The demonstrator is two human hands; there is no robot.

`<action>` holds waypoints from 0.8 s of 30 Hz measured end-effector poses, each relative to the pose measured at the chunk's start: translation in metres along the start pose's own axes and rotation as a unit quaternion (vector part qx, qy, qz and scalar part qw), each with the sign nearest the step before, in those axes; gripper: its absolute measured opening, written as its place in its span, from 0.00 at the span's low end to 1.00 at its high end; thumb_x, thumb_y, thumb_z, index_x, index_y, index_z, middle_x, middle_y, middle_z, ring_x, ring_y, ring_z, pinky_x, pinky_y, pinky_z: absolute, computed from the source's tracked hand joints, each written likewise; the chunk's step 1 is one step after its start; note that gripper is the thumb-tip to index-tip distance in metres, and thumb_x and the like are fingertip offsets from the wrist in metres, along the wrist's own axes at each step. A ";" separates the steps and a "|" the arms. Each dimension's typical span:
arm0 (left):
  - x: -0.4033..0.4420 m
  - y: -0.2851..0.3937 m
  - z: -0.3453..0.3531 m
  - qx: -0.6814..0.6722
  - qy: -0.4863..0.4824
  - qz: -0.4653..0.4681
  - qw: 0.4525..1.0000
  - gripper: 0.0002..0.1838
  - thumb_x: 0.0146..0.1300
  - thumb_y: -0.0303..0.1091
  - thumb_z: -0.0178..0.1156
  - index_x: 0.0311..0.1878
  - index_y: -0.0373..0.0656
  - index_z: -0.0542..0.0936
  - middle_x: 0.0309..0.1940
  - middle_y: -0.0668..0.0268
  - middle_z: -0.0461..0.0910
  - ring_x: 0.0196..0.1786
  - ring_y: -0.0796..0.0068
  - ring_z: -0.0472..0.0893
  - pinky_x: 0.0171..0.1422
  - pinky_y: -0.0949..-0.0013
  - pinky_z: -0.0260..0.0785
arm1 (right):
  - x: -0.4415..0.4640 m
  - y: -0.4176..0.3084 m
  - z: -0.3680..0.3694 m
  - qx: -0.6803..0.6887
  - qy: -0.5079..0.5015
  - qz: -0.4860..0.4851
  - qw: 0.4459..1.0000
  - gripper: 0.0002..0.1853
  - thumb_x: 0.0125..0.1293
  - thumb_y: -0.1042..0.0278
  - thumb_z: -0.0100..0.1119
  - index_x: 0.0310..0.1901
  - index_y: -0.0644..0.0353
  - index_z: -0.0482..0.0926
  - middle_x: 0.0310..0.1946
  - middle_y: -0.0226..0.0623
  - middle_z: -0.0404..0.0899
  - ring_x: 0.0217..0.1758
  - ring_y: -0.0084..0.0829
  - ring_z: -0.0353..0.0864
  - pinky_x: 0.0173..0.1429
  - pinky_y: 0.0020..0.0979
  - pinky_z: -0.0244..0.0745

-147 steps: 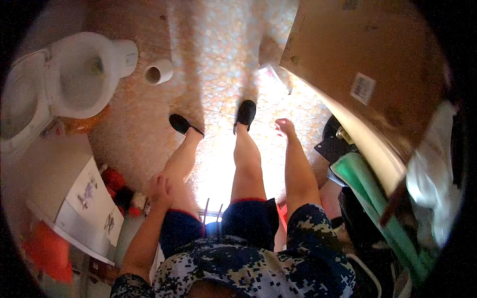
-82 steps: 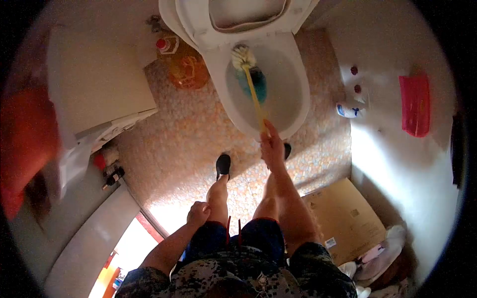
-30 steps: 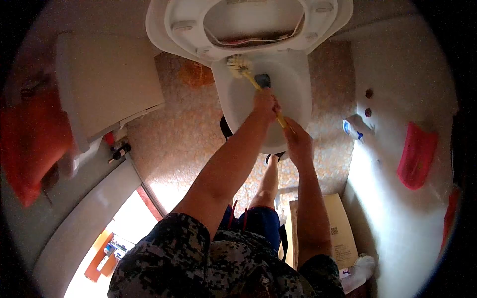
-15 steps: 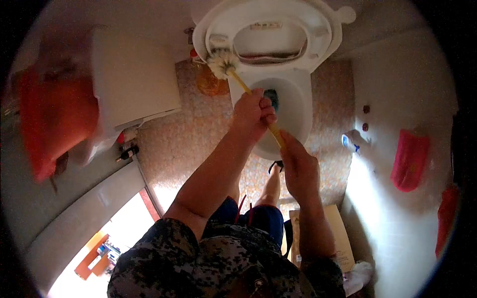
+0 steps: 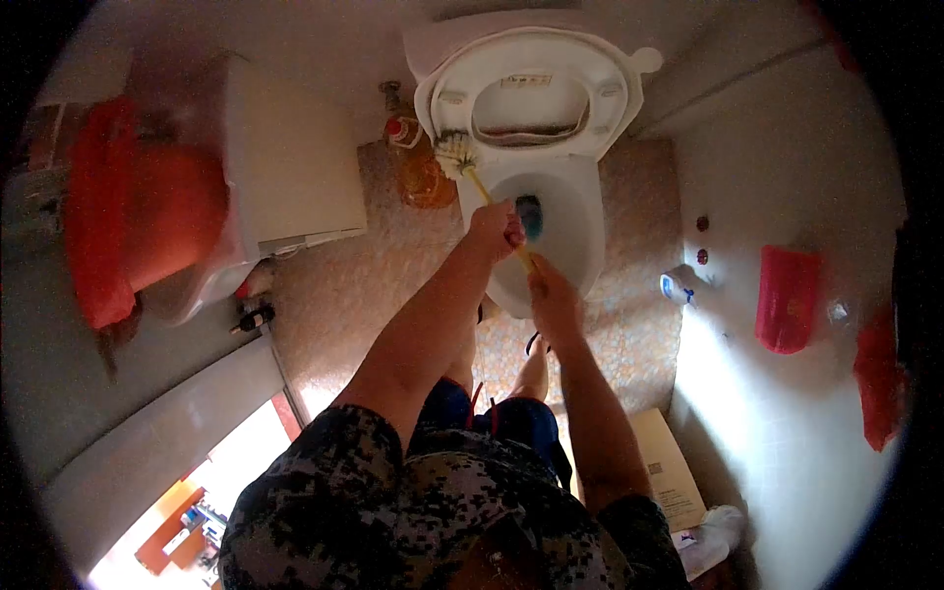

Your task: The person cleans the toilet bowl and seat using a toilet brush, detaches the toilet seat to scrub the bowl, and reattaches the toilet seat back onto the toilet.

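A toilet brush [image 5: 477,184] with a yellow handle and whitish bristles is held in both hands. My left hand [image 5: 498,230] is wrapped round the middle of the handle. Lower down, near the handle's end, my right hand [image 5: 554,300] is closed on it. The bristle head lies at the left rear edge of the toilet [image 5: 580,236], close to the hinge side of the raised seat [image 5: 610,103]. Dark blue-green water shows at the bottom of the bowl, just right of my left hand.
Left of the toilet stands a plastic bottle [image 5: 423,177] with a red cap. A white cabinet [image 5: 295,147] and a red bag [image 5: 98,226] are farther left. On the right wall hang a pink holder [image 5: 787,300] and a white-blue bottle [image 5: 676,288]. A cardboard box [image 5: 669,472] is at lower right.
Earlier my hands were empty, then the right alone held the brush inside the bowl. Now both grip it, and its head has moved from the bowl to the left rear edge.
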State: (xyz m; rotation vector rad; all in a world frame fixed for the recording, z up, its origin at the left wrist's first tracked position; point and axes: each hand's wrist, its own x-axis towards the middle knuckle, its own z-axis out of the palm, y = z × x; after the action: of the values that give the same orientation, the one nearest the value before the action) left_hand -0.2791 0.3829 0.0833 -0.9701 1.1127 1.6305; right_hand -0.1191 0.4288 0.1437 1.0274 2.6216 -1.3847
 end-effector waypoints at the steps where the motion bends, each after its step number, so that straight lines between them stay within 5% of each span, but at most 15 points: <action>1: -0.007 0.000 0.010 -0.001 -0.023 0.018 1.000 0.10 0.64 0.34 0.47 0.27 0.46 0.60 0.17 0.71 0.57 0.16 0.79 0.56 0.18 0.74 0.48 | 0.003 -0.002 0.003 -0.033 -0.001 0.005 0.999 0.16 0.64 0.58 0.48 0.52 0.47 0.73 0.36 0.47 0.78 0.39 0.48 0.78 0.39 0.43 0.73; 5: -0.074 0.016 0.040 -0.059 -0.097 0.053 0.992 0.11 0.65 0.31 0.45 0.27 0.46 0.59 0.16 0.71 0.54 0.16 0.79 0.53 0.18 0.73 0.45 | -0.009 -0.033 -0.044 0.076 0.035 -0.031 0.996 0.15 0.63 0.60 0.48 0.52 0.44 0.72 0.33 0.47 0.79 0.35 0.50 0.79 0.37 0.45 0.73; 9: -0.043 0.020 0.025 -0.120 -0.137 -0.006 0.983 0.11 0.64 0.33 0.46 0.27 0.43 0.60 0.15 0.68 0.57 0.15 0.75 0.58 0.17 0.72 0.49 | -0.008 -0.075 -0.060 -0.068 -0.041 0.033 0.996 0.16 0.62 0.66 0.51 0.52 0.52 0.73 0.39 0.46 0.78 0.43 0.43 0.79 0.45 0.36 0.73; 11: 0.000 0.008 -0.006 -0.081 -0.100 -0.019 0.992 0.10 0.63 0.32 0.47 0.27 0.42 0.60 0.17 0.67 0.60 0.16 0.75 0.59 0.17 0.71 0.53 | 0.008 -0.065 -0.032 -0.177 -0.088 0.068 0.978 0.16 0.61 0.64 0.51 0.52 0.50 0.73 0.38 0.45 0.79 0.41 0.44 0.79 0.43 0.38 0.73; 15: -0.016 0.011 -0.002 0.051 -0.047 -0.006 0.998 0.08 0.62 0.29 0.48 0.28 0.38 0.64 0.19 0.65 0.64 0.16 0.71 0.62 0.19 0.69 0.60 | -0.007 -0.058 -0.012 -0.092 -0.023 0.065 0.993 0.16 0.62 0.57 0.49 0.51 0.49 0.74 0.37 0.45 0.79 0.40 0.47 0.78 0.42 0.42 0.72; 18: -0.029 0.007 0.000 0.013 -0.061 0.071 0.996 0.06 0.61 0.28 0.48 0.34 0.33 0.67 0.20 0.62 0.67 0.19 0.68 0.67 0.22 0.69 0.64 | 0.011 -0.060 -0.003 -0.040 -0.012 0.031 0.999 0.17 0.63 0.55 0.47 0.50 0.51 0.74 0.39 0.46 0.78 0.43 0.47 0.77 0.44 0.41 0.71; 20: 0.003 0.000 -0.023 0.130 -0.069 0.070 0.987 0.08 0.60 0.28 0.49 0.37 0.31 0.68 0.22 0.60 0.68 0.22 0.66 0.70 0.24 0.67 0.65 | 0.033 -0.044 0.026 -0.035 -0.008 -0.004 0.999 0.17 0.63 0.56 0.48 0.50 0.54 0.74 0.41 0.48 0.77 0.46 0.48 0.75 0.46 0.40 0.70; 22: 0.065 -0.011 -0.042 0.204 -0.123 0.066 0.969 0.09 0.60 0.28 0.50 0.40 0.31 0.69 0.25 0.58 0.69 0.26 0.65 0.72 0.26 0.66 0.66 | 0.041 -0.041 0.046 -0.042 -0.002 0.065 0.997 0.16 0.63 0.59 0.49 0.49 0.54 0.75 0.41 0.48 0.77 0.47 0.46 0.76 0.47 0.38 0.70; 24: 0.029 -0.011 -0.032 0.246 -0.108 0.082 0.960 0.10 0.59 0.28 0.51 0.41 0.32 0.70 0.26 0.59 0.70 0.28 0.65 0.72 0.29 0.66 0.66 | 0.029 -0.039 0.039 0.038 0.007 0.087 0.995 0.15 0.63 0.60 0.49 0.48 0.56 0.75 0.41 0.46 0.78 0.47 0.42 0.76 0.48 0.35 0.70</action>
State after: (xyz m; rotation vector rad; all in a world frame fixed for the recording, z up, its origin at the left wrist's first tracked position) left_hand -0.2736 0.3618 0.0443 -0.3762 1.3829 1.4401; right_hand -0.1743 0.4009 0.1401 1.2452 2.4369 -1.4504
